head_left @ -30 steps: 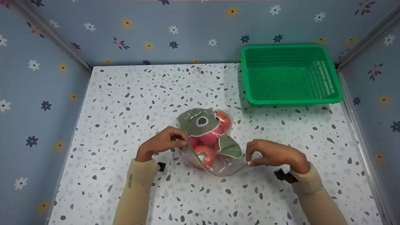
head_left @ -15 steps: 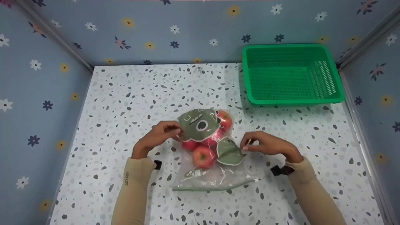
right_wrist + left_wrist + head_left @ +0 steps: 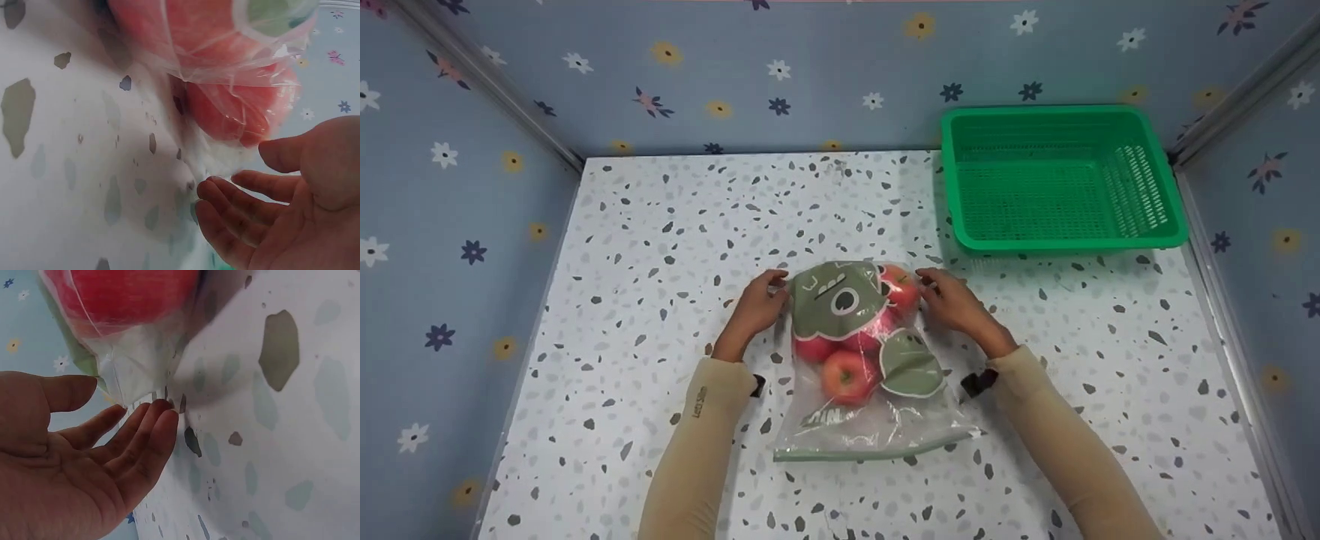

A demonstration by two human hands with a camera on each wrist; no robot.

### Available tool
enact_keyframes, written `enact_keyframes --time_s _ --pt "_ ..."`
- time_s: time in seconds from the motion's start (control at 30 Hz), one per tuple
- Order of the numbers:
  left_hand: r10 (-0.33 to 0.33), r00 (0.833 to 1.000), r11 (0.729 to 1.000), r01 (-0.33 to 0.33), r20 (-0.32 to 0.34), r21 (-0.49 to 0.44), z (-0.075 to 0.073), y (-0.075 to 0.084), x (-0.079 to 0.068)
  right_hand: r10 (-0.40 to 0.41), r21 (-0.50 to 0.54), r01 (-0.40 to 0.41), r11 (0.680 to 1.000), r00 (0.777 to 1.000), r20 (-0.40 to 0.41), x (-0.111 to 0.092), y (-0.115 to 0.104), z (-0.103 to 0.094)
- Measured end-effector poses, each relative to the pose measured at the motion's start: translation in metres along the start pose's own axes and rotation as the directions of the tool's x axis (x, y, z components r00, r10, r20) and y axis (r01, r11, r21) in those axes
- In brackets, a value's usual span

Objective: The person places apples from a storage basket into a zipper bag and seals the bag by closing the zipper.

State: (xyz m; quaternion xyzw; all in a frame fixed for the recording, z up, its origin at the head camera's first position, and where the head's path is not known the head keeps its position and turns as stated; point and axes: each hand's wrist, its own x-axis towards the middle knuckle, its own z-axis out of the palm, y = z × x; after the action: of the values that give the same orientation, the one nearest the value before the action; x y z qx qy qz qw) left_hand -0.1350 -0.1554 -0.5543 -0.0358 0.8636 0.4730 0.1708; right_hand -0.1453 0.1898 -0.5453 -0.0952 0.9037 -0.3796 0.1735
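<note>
A clear zip bag [image 3: 840, 429] with a green cartoon print lies on the speckled table, its green seal strip toward the front. Inside are several red apples [image 3: 847, 377], some partly covered by the print. My left hand [image 3: 761, 304] is at the bag's far left corner; the left wrist view shows the thumb and fingers [image 3: 149, 447] apart, near the loose plastic. By the far right corner is my right hand [image 3: 956, 304], thumb and fingers spread beside an apple [image 3: 230, 109] in the bag. Whether any fingertip touches the plastic I cannot tell.
A green plastic basket [image 3: 1069, 244] with slotted walls stands at the back right of the table [image 3: 682, 225]. Flower-patterned panels [image 3: 840, 75] rise along the back and both sides.
The bag's mouth, earlier lifted between both hands, now lies flat toward the front. Both hands have let go and moved away from me, up along the bag's sides to its far corners.
</note>
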Motion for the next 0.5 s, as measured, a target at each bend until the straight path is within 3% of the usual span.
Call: enact_keyframes --time_s 0.1,0.33,0.5 --pt "0.000 1.000 1.000 0.000 -0.002 0.018 0.002 0.002 0.004 0.009 0.007 -0.009 1.000 0.999 -0.033 0.007 0.001 0.002" --pt "-0.019 0.999 0.998 0.016 -0.049 -0.058 0.003 0.003 0.008 0.032 0.041 -0.028 0.999 0.994 -0.105 0.015 0.002 0.004" --pt "0.023 0.992 0.993 -0.037 -0.125 -0.110 0.002 0.006 0.010 0.023 0.017 -0.021 1.000 0.988 -0.151 0.014 -0.006 0.000"
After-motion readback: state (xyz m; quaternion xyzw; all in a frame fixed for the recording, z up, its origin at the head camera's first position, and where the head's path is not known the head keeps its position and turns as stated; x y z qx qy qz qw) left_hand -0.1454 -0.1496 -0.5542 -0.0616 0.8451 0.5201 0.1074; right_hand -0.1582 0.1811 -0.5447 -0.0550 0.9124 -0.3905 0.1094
